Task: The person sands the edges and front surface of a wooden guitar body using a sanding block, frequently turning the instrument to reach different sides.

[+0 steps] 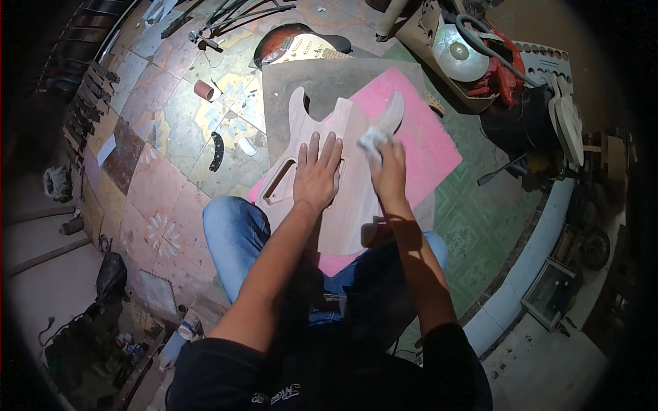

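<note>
A bare wooden electric guitar body (pixel 354 130) lies flat before me, its two horns pointing away and a routed cavity showing near its left edge. Under it are a pink foam sheet (pixel 432 147) and a grey board (pixel 288 79). My left hand (pixel 317 175) rests palm down on the middle of the body, fingers stretched and holding nothing. Pressed against the wood near the right horn is a crumpled white sheet (pixel 373 139), gripped in my right hand (pixel 391 171). Motion blurs that sheet, so I cannot tell whether it is cloth or sandpaper.
Beyond the board lies a sunburst electric guitar (pixel 301 46). On the tiles to the left are a black curved strip (pixel 216 152), a brown cylinder (pixel 203 90) and a white block (pixel 247 146). A cardboard box (pixel 439 85) of tools and a black bucket (pixel 514 123) stand at right.
</note>
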`<state>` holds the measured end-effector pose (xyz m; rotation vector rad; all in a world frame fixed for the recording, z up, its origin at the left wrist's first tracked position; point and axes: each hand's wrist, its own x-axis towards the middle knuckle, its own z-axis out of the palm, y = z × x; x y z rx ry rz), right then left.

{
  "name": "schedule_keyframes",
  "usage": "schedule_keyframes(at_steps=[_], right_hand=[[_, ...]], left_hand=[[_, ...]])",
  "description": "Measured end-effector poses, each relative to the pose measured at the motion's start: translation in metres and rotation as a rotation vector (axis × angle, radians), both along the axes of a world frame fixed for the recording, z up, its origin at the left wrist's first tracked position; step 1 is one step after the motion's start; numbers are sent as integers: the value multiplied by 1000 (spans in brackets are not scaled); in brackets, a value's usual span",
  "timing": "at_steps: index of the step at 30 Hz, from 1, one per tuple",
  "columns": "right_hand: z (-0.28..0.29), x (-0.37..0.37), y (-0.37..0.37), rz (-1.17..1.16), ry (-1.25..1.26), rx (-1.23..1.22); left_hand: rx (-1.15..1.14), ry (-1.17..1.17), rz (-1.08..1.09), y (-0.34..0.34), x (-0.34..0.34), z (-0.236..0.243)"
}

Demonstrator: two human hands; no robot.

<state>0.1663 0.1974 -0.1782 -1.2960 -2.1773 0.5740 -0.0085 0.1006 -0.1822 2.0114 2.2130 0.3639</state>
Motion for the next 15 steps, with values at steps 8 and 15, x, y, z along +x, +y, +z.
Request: schedule_keyframes(at_steps=[8,15], right_hand=[[-19,72,-92,275,-129,-235],[-9,22,-33,-23,-12,-238]], left_hand=[[-50,-13,-6,0,1,-2],[-129,52,-62,-1,-3,5]])
